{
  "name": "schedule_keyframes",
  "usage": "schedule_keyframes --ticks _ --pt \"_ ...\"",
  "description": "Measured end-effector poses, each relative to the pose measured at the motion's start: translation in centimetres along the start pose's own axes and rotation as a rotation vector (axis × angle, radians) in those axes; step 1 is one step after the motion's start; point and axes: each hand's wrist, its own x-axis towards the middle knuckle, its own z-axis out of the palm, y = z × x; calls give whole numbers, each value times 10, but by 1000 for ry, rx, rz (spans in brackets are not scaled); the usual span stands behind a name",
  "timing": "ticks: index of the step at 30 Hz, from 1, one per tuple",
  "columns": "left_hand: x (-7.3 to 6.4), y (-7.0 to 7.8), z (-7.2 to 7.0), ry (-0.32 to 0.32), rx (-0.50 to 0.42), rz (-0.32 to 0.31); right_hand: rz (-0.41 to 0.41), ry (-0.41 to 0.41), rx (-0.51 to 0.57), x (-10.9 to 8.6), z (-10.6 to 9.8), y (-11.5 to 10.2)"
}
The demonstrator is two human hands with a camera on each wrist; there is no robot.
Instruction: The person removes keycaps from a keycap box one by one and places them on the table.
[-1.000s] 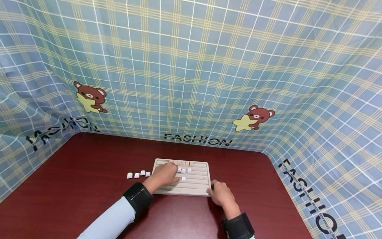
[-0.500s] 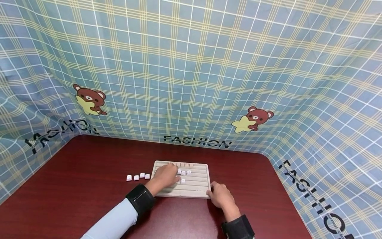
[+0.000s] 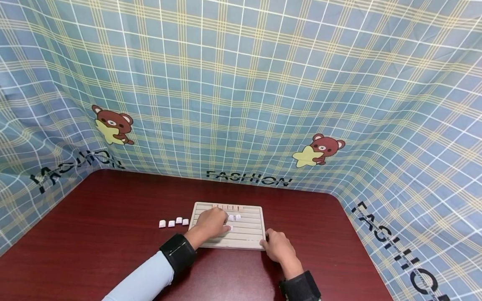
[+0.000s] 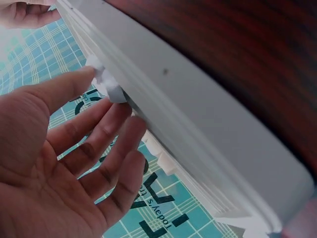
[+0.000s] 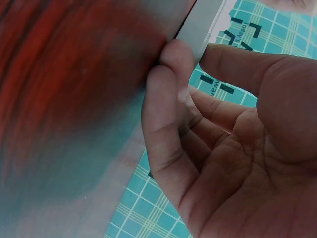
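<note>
The tray (image 3: 244, 238) is pale off-white, shallow and rectangular, with a raised rim and straight ridges running left to right; it lies on the dark red counter (image 3: 222, 276) in front of me. The blocks on it are small, white and squarish. My left grip (image 3: 209, 221) is over the tray's left half, half curled with the thumb apart from the fingers, its tips at the blocks; I can't tell whether I'm pinching one. My right grip (image 3: 279, 246) is narrow, thumb and fingers holding the tray's right edge by the near corner.

My left grip covers part of the tray, so some blocks there may be hidden; any marks are too small to read. On the tray I make out two white blocks (image 3: 238, 217) side by side, a partly covered block (image 3: 231, 228) nearer me, and pinkish pieces (image 3: 230, 207) along the far edge. Four loose blocks (image 3: 171, 223) sit on the counter just left of the tray.
</note>
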Motion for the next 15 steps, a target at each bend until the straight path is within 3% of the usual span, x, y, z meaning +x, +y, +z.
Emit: schedule_keyframes --ticks 6,15 --pt "0 3 -1 -14 -12 16 1 9 -11 1 0 -1" --pt "-3 3 -2 -30 -103 51 19 7 -18 0 0 -2"
